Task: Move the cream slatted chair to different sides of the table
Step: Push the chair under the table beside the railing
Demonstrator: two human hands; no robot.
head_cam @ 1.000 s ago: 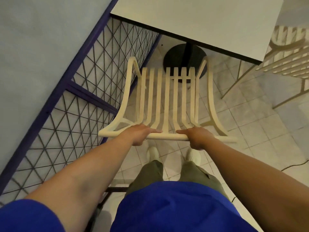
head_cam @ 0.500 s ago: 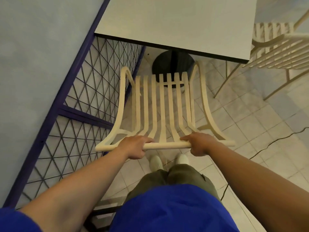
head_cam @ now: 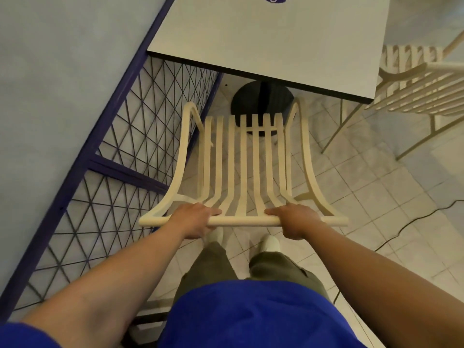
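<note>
The cream slatted chair (head_cam: 243, 162) stands right below me, its seat pointing at the near edge of the white square table (head_cam: 276, 38). My left hand (head_cam: 194, 219) and my right hand (head_cam: 295, 218) both grip the chair's top back rail, a short way apart. The chair's front edge sits a little short of the table edge, over the table's black round base (head_cam: 262, 97). The chair's legs are hidden beneath the seat.
A purple-framed wire mesh panel (head_cam: 120, 151) runs close along the chair's left side, against a pale wall. A second cream slatted chair (head_cam: 416, 81) stands at the table's right side. A dark cable (head_cam: 401, 224) lies on the tiled floor at right.
The table and its base have slid down and nearer in view, and more of the tabletop shows. My hands keep the same grip on the back rail.
</note>
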